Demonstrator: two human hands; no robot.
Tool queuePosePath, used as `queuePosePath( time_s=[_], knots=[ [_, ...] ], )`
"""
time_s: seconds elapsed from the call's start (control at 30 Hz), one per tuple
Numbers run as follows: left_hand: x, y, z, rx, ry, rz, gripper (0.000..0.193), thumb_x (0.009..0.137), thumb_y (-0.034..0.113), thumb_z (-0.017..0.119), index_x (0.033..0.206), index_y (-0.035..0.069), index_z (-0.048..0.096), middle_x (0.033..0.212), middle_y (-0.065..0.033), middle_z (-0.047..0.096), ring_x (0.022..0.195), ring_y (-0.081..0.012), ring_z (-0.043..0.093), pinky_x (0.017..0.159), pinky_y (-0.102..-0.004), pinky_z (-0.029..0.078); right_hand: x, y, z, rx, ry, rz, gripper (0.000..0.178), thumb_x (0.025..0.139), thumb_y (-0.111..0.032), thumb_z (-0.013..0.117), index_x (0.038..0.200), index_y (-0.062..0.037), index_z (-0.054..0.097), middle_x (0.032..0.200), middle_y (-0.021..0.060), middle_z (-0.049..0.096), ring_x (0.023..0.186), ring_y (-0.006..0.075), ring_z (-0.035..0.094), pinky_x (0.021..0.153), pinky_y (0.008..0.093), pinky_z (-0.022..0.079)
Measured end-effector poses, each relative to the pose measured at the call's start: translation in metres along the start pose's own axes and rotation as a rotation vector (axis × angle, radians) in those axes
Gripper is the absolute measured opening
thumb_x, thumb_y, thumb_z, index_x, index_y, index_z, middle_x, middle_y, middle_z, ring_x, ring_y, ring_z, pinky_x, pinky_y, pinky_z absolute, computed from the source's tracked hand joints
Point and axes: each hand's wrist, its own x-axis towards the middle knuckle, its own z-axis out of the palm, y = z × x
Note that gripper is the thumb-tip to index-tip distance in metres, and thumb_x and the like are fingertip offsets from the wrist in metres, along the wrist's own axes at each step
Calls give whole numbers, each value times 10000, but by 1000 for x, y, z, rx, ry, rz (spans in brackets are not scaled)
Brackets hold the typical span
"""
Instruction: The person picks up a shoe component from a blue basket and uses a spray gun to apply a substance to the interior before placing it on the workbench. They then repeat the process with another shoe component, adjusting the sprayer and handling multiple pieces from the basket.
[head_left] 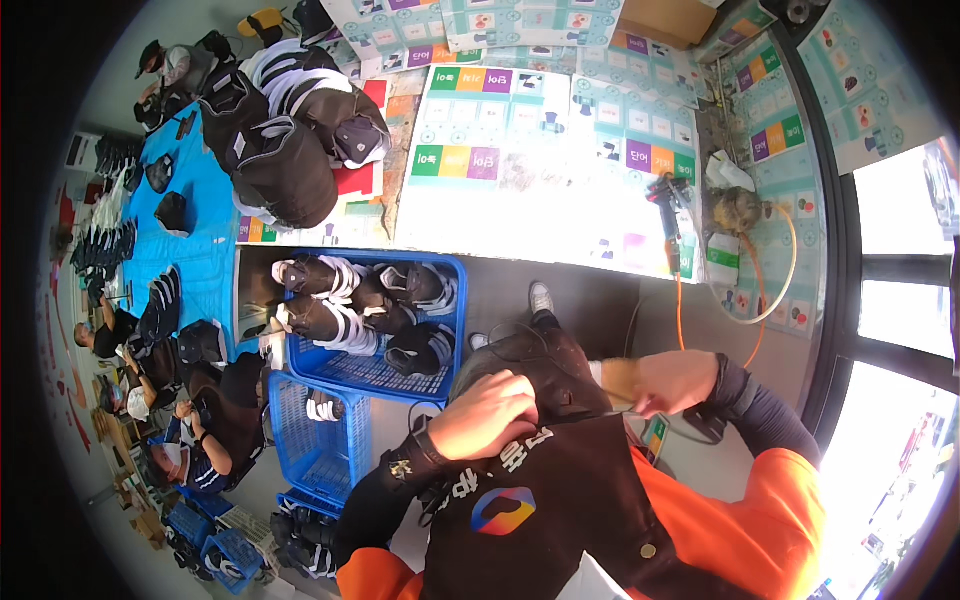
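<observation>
Grey flooring is seen across the workroom, with printed cardboard sheets (520, 150) spread flat on the far side and a bright window (900, 300) at the right edge. At the near middle, a black shoe upper (545, 365) is held against a black apron (560, 500) worn over orange sleeves. The left hand (490, 415) is curled over the near left part of the upper, its fingers bent and pressed onto the dark material. The right hand (675, 382) is closed in a fist just to the right of the upper; what it grips cannot be told, since only a thin pale end is seen at its left side. Just left of the hands, a blue plastic crate (375, 375) is filled with black-and-white shoes (350, 300), and a second blue crate (315, 445) is set nearer, with one shoe inside. On the far right, a tool with an orange hose (680, 300) is laid on the cardboard. At the far left, a blue table (200, 220) is lined with dark shoe parts, and other seated people (190, 440) are gathered beside it.
</observation>
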Motion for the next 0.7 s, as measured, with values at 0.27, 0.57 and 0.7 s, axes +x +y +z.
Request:
queuePosePath(
  time_s=[0.27, 0.57, 0.7],
  knots=[
    [-8, 2, 5, 48, 143, -103, 167, 878, 113, 778, 962, 46, 651, 1023, -87, 616, 1001, -314, 620, 875, -398, 500, 46, -102, -53, -265, 871, 181, 503, 742, -49, 670, 1241, 0, 625, 1162, 161, 571, 1137, 375, 535, 961, 450, 485],
    [-23, -6, 4, -131, 137, -240, 207, 907, 172, 776, 1020, 12, 709, 1047, -129, 648, 962, -312, 662, 850, -402, 537, 113, -95, -27, -270, 499, 202, 285, 959, -358, 675, 941, -73, 677, 838, 164, 701, 775, 386, 717, 725, 471, 568],
    [-30, -12, -2, -320, 15, -392, 353, 913, 252, 821, 1146, 39, 664, 1075, -112, 609, 925, -226, 659, 807, -369, 543, 94, -81, -43, -171, 473, -170, 241, 969, -303, 642, 905, -71, 660, 813, 155, 688, 820, 377, 700, 720, 472, 553]
  ],
)
